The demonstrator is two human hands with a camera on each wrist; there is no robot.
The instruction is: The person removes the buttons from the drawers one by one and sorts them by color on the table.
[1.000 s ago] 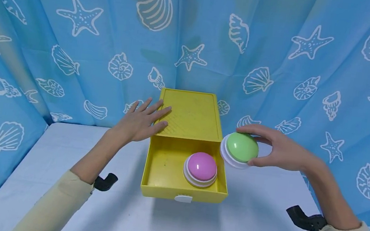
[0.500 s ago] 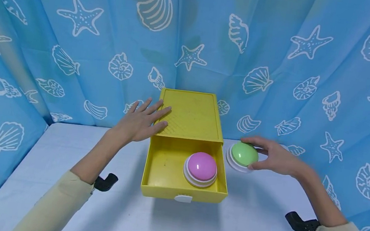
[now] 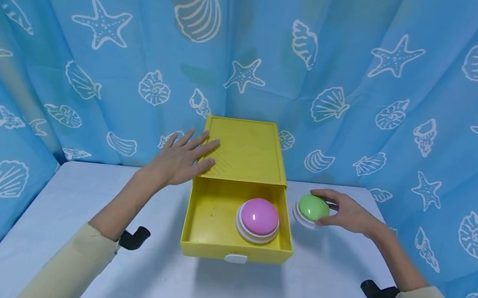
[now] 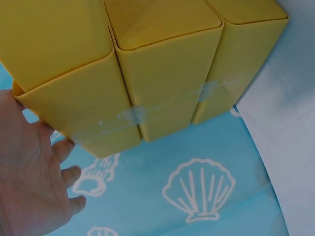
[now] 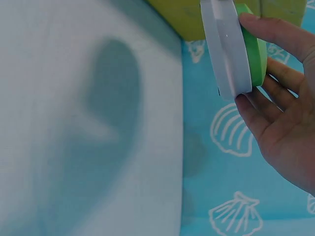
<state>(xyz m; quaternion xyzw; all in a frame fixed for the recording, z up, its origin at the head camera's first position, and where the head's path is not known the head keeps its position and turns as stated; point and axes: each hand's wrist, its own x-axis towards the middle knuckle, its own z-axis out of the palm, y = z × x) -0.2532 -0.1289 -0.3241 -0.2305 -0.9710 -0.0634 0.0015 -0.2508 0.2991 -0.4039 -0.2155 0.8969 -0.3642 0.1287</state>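
Observation:
My right hand (image 3: 349,215) pinches a round push button with a green dome (image 3: 313,208) and white base, just right of the open drawer (image 3: 209,220). In the right wrist view, the thumb lies on the green dome (image 5: 256,56) and fingers on its rim; the base is tipped sideways and its shadow falls on the cloth. Inside the drawer's right side sits a matching button with a pink dome (image 3: 259,216). My left hand (image 3: 177,161) is spread, with fingertips on the left edge of the yellow drawer box's top (image 3: 250,148).
The drawer juts forward, with a white pull tab (image 3: 236,258) on its front. Several yellow box sections, joined by clear tape (image 4: 135,115), show in the left wrist view. A white-covered table (image 3: 151,277) lies beneath; a blue seashell curtain (image 3: 144,48) hangs behind.
My right hand has moved the green button down and slightly to the right, away from the drawer's edge. The left hand, drawer and pink button stay in place.

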